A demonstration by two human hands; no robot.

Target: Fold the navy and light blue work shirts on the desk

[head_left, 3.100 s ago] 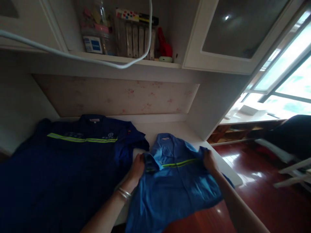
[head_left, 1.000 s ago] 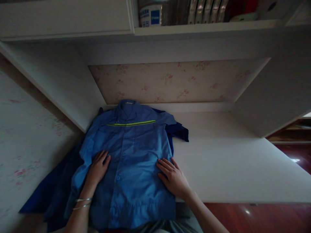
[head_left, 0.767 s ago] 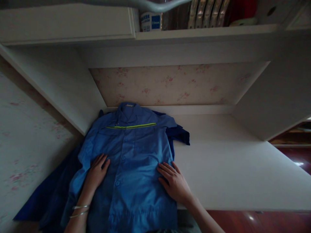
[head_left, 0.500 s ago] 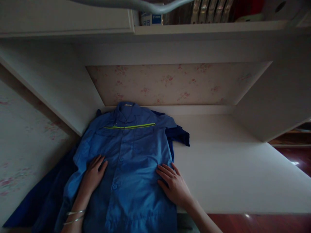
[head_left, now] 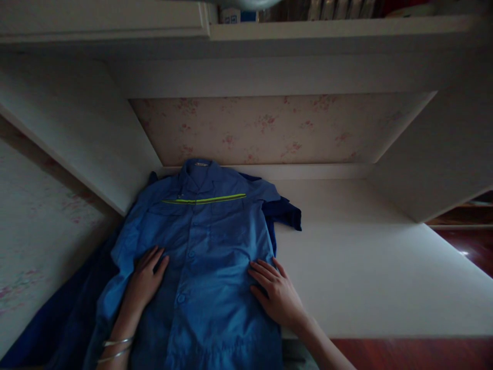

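A light blue work shirt (head_left: 210, 246) with a yellow-green reflective stripe lies spread front-up on the white desk (head_left: 365, 267), collar toward the wall. It rests on top of a dark navy shirt (head_left: 57, 318) whose sleeve pokes out at the right. My left hand (head_left: 144, 280) lies flat on the light shirt's left side, fingers stretched out. Flat on the shirt's right edge rests my right hand (head_left: 275, 293), fingers spread. Two thin bangles circle my left wrist.
A flowered back panel (head_left: 277, 128) closes the desk niche, with white side walls left and right. A shelf (head_left: 327, 31) with books and a box runs overhead. Red wooden floor (head_left: 423, 354) shows past the desk's front edge at the right.
Earlier I held the light blue shirt beside the navy one; since then it lies on top of it. In the last second both hands slid slightly down the fabric, staying flat.
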